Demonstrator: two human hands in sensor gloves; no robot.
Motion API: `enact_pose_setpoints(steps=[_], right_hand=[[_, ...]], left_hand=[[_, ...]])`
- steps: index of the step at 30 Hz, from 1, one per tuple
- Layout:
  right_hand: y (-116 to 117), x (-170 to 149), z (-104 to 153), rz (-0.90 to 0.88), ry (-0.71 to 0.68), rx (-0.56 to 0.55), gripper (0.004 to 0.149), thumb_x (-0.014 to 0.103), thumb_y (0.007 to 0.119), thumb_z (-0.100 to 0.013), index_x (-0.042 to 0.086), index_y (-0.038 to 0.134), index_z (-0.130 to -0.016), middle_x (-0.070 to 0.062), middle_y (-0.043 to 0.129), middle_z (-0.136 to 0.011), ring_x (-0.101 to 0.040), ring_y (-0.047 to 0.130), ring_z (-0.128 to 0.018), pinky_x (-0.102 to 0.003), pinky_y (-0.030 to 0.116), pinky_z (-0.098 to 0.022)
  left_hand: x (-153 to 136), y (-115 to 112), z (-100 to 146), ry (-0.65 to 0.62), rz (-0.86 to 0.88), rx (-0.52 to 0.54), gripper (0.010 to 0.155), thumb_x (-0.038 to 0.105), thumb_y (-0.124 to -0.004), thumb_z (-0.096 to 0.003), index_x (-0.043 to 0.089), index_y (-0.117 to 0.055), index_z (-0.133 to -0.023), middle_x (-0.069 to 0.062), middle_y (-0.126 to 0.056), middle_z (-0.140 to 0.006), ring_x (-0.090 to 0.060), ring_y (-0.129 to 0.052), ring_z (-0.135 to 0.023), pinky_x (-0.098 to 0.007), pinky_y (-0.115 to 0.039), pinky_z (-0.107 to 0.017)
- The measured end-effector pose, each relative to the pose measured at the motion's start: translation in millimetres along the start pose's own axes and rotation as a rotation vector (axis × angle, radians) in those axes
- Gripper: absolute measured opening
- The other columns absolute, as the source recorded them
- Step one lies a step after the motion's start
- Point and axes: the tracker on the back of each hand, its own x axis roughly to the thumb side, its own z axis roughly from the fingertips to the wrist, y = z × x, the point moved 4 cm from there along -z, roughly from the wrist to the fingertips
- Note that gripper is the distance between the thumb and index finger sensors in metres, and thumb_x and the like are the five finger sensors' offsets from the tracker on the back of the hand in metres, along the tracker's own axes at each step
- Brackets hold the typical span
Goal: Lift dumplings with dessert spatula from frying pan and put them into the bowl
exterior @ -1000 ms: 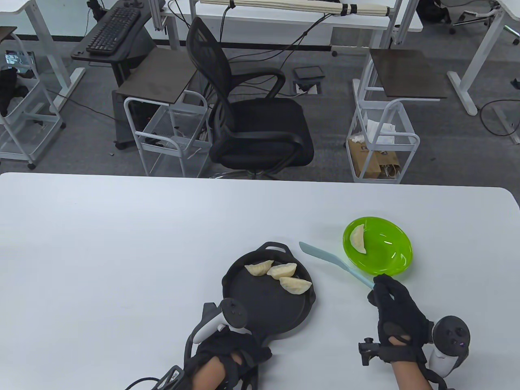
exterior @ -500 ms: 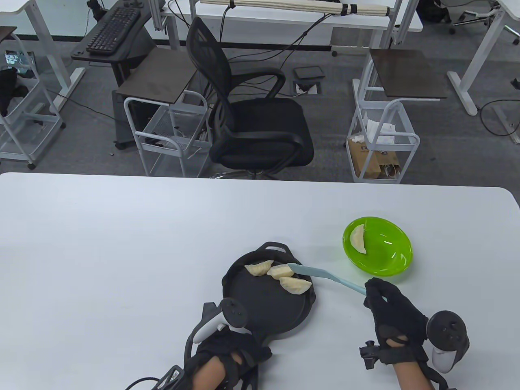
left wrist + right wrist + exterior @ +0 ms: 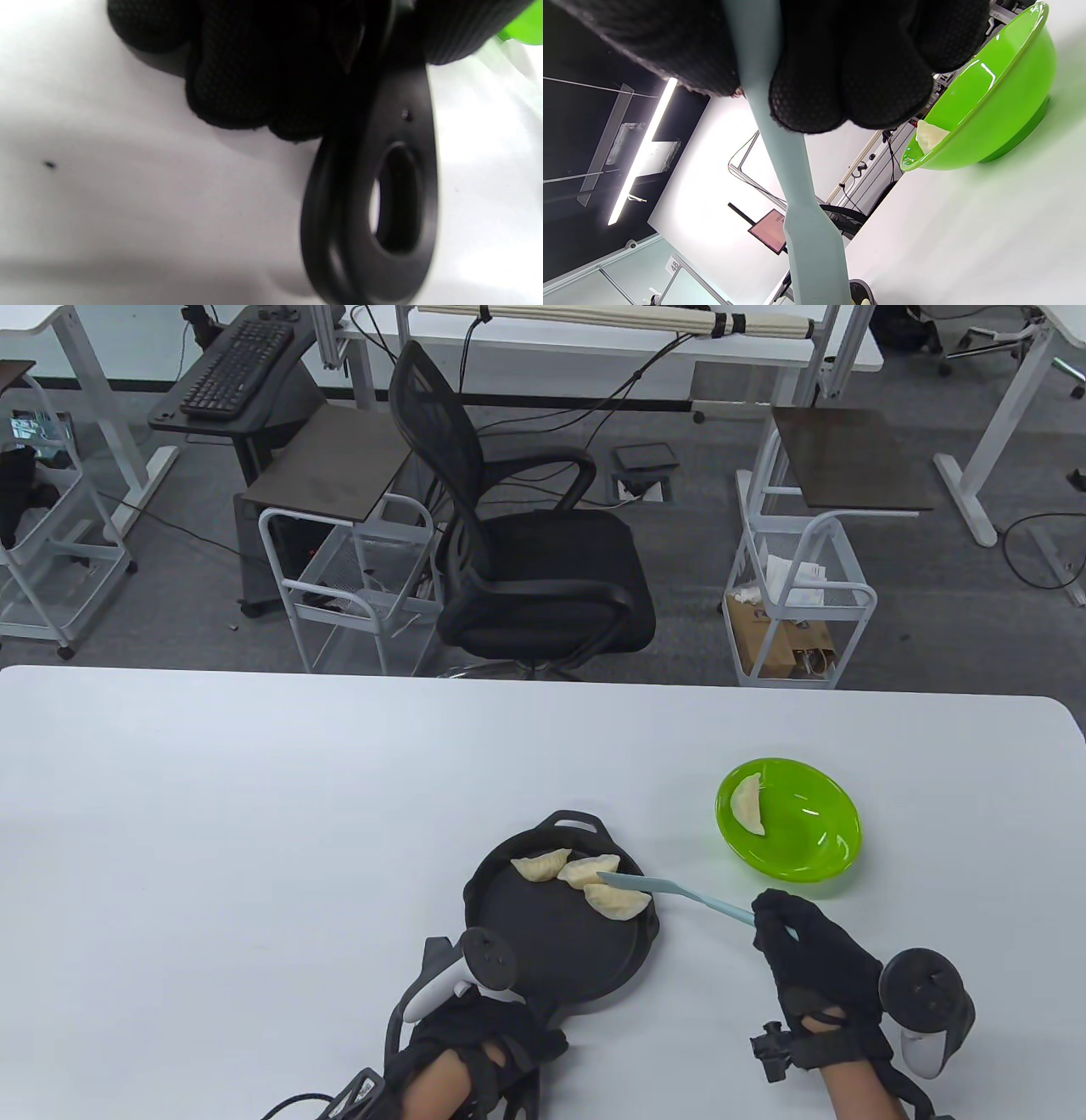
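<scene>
A black frying pan [image 3: 543, 942] sits near the table's front edge with three pale dumplings [image 3: 618, 901] in its far half. My left hand [image 3: 475, 1035] grips the pan's handle [image 3: 382, 203], fingers curled round it. My right hand [image 3: 806, 959] holds a light blue dessert spatula [image 3: 679, 892] by its handle [image 3: 772, 127]. The blade tip lies between the middle and the right dumpling. A green bowl [image 3: 806, 848] stands to the right of the pan with one dumpling [image 3: 748, 806] against its left wall; in the right wrist view this bowl [image 3: 1005, 106] shows from the side.
The white table [image 3: 254, 814] stretches wide to the left and behind the pan. Beyond its far edge stand a black office chair [image 3: 526, 551] and two white wire carts [image 3: 797, 585].
My right hand has swung the spatula left from beside the bowl into the pan and lowered its tip among the dumplings. The left hand and the pan have stayed put.
</scene>
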Motion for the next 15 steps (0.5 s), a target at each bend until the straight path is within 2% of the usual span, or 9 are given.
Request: enact_pose_setpoints(steps=[12,15], right_hand=[[4.0,0.0,-1.5,0.025,0.003,0.037,0.042,0.040,0.084,-0.055,0.013,0.080,-0.087,-0.018,0.094,-0.068,-0.043,0.091,-0.055,-0.064,0.062,-0.064],[6.4,-2.3,-2.5,0.032,0.029,0.075,0.042,0.039,0.084,-0.055,0.014,0.080,-0.088,-0.018,0.093,-0.069,-0.043,0.090,-0.056,-0.065,0.062,-0.064]], left_hand=[[0.0,0.0,0.0,0.000,0.000,0.000,0.065,0.073,-0.074,-0.0454,0.027,-0.074,-0.091,0.008,-0.108,-0.060,-0.018,-0.101,-0.050,-0.045,-0.075,-0.053],[0.0,0.0,0.0,0.000,0.000,0.000,0.065,0.073,-0.074,-0.0455,0.027,-0.074,-0.092,0.008,-0.107,-0.060,-0.018,-0.101,-0.050,-0.045,-0.075,-0.053]])
